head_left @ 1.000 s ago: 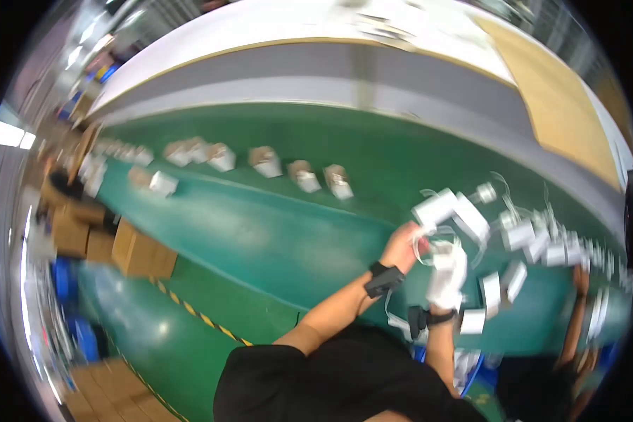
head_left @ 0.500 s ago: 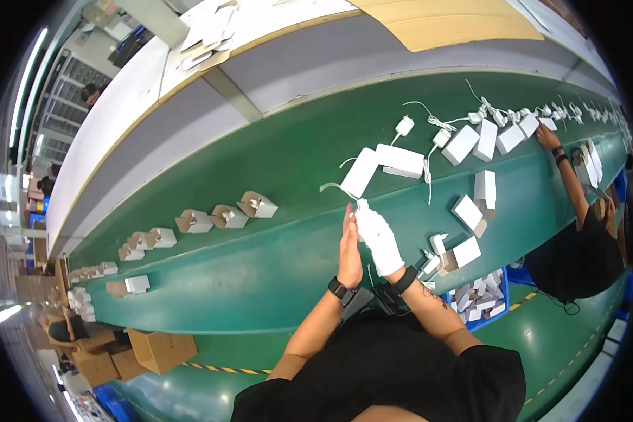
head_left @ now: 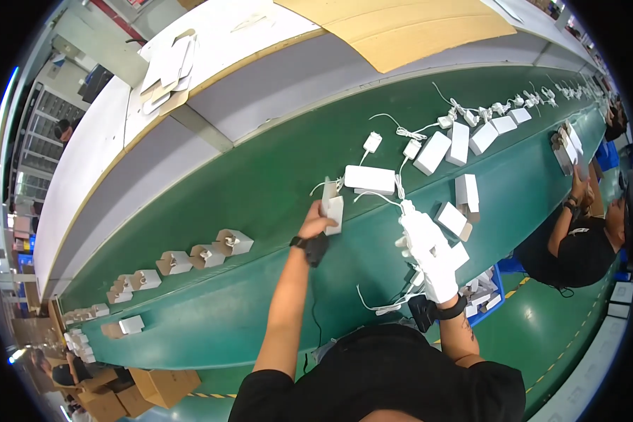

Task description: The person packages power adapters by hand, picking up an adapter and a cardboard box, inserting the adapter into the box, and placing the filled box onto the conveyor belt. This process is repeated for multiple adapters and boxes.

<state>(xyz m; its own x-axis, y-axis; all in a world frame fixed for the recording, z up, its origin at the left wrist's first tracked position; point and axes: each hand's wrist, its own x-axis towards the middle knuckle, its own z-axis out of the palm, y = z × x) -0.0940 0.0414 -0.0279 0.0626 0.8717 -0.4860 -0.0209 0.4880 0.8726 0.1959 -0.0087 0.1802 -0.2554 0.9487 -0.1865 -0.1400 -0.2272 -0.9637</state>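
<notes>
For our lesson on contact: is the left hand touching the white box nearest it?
Touching. The head view shows the left hand gripping the white box, with its thumb lying across the box's side.

a factory floor: long green worktop (head_left: 211,316), rows of open white boxes (head_left: 178,263), brown cartons (head_left: 163,388), a co-worker (head_left: 573,250) alongside

Boxes (head_left: 234,243) stand left along the worktop (head_left: 281,190); chargers (head_left: 372,143) lie right, apparently continuing toward its far end.

White box (head_left: 335,214); floor tape (head_left: 519,286) seemingly yellow-black.
</notes>
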